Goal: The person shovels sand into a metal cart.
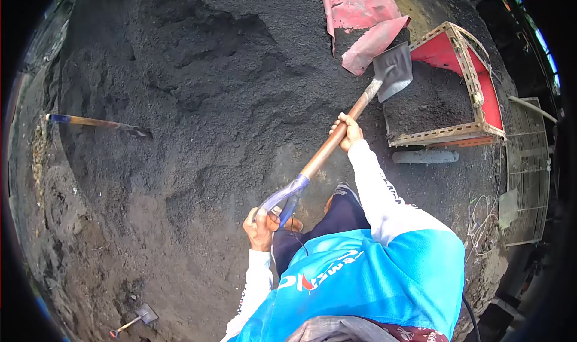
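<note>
Both of my hands hold one shovel [329, 148], which slants up and to the right. My left hand [259, 228] is closed around its blue handle grip, low in the view. Farther up, my right hand [347, 131] wraps the wooden shaft. The metal blade [393, 71] sits at the left side of a metal-framed box [448, 136] with red inner walls. Dark granular material [430, 98] lies inside the box. The blade's upper edge overlaps a bent red sheet [372, 44] in this view.
A large dark heap [174, 83] spreads over the left and middle ground. A second shovel [90, 121] sticks into it at left; another small shovel [135, 321] lies lower left. A grey cylinder [425, 157] rests below the box, beside loose wire [479, 219] and a grille panel [529, 174].
</note>
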Motion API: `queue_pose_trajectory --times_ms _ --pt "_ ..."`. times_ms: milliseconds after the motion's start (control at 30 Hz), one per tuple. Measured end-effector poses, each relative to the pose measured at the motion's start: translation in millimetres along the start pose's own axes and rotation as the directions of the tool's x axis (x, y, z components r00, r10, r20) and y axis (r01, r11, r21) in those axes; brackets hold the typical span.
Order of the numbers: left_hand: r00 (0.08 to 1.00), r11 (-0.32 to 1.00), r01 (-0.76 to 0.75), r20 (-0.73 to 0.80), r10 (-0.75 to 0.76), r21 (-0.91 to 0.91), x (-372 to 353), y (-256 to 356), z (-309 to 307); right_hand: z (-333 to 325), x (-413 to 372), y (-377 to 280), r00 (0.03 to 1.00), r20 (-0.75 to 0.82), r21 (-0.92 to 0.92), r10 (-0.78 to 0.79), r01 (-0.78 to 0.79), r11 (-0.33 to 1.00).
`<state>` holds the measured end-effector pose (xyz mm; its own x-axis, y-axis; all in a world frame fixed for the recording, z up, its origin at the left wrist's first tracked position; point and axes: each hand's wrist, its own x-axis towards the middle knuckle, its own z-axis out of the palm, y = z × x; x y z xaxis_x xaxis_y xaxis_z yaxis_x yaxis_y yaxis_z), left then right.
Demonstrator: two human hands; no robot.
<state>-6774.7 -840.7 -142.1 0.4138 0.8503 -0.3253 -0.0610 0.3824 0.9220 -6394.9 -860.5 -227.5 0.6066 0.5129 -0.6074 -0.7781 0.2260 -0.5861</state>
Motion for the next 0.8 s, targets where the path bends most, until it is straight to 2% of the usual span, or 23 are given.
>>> queue_pose_trajectory --times_ms 33,67,100,133,167,233,267,300,333,400,433,467,500,533,567,600,633,700,733,800 --pt "0.983 0.961 0.114 -0.113 -0.146 -0.252 -1 -39 -38 -6 34 54 0.997 -0.009 0.049 0.077 -0.076 0.996" --pt "0.898 0.875 0.219 -0.261 -0.354 -0.433 -7 -76 -69 -9 54 109 0.981 -0.077 -0.002 0.180 -0.181 0.984" --pt "0.809 0.852 0.236 -0.392 -0.438 -0.467 -23 -103 -92 -4 44 163 0.970 -0.126 -0.135 0.210 -0.226 0.965" --pt "0.649 0.828 0.282 -0.540 -0.537 -0.485 -47 -130 -112 -12 42 221 0.944 -0.131 -0.197 0.303 -0.324 0.925" --pt "0.488 0.740 0.288 -0.571 -0.660 -0.608 -80 -152 -132 -15 27 272 0.897 -0.248 -0.314 0.366 -0.431 0.846" --pt "0.194 0.695 0.258 -0.669 -0.717 -0.671 -157 -168 -156 -14 -29 343 0.782 -0.380 -0.479 0.494 -0.623 0.618" --pt "0.034 0.781 0.295 -0.811 -0.584 -0.551 -172 -126 -133 -31 -46 398 0.733 -0.403 -0.473 0.548 -0.679 0.561" --pt "-0.072 0.785 0.296 -0.832 -0.550 -0.545 -204 -123 -144 -48 -68 441 0.669 -0.446 -0.483 0.594 -0.739 0.470" --pt "-0.140 0.771 0.308 -0.828 -0.542 -0.557 -237 -114 -158 -61 -88 483 0.581 -0.373 -0.437 0.723 -0.798 0.415" --pt "-0.235 0.748 0.323 -0.815 -0.530 -0.579 -271 -98 -178 -36 -131 485 0.562 -0.436 -0.485 0.703 -0.805 0.342" --pt "-0.252 0.744 0.329 -0.814 -0.524 -0.581 -266 -92 -182 -21 -132 478 0.542 -0.450 -0.496 0.709 -0.813 0.307" --pt "-0.235 0.745 0.334 -0.817 -0.527 -0.577 -245 -87 -180 -14 -113 476 0.551 -0.433 -0.480 0.713 -0.811 0.335" --pt "-0.197 0.755 0.338 -0.827 -0.526 -0.561 -209 -91 -176 -7 -86 471 0.563 -0.417 -0.461 0.714 -0.808 0.367" --pt "-0.122 0.780 0.334 -0.845 -0.521 -0.529 -159 -95 -170 0 -51 466 0.580 -0.403 -0.433 0.708 -0.802 0.410" --pt "-0.010 0.806 0.326 -0.854 -0.520 -0.494 -101 -104 -162 8 7 458 0.658 -0.392 -0.399 0.643 -0.751 0.526" --pt "0.125 0.836 0.320 -0.855 -0.504 -0.446 -26 -113 -146 15 76 420 0.679 -0.333 -0.371 0.654 -0.733 0.571" --pt "0.333 0.904 0.330 -0.863 -0.381 -0.272 48 -119 -116 9 102 393 0.703 -0.362 -0.317 0.612 -0.710 0.628" --pt "0.443 0.889 0.380 -0.793 -0.419 -0.257 137 -110 -65 4 157 340 0.752 -0.408 -0.231 0.517 -0.633 0.739" --pt "0.467 0.889 0.382 -0.777 -0.423 -0.255 149 -112 -47 4 181 314 0.772 -0.422 -0.213 0.475 -0.594 0.776" --pt "0.485 0.891 0.393 -0.773 -0.410 -0.226 132 -109 -64 16 182 283 0.781 -0.449 -0.160 0.434 -0.549 0.821"
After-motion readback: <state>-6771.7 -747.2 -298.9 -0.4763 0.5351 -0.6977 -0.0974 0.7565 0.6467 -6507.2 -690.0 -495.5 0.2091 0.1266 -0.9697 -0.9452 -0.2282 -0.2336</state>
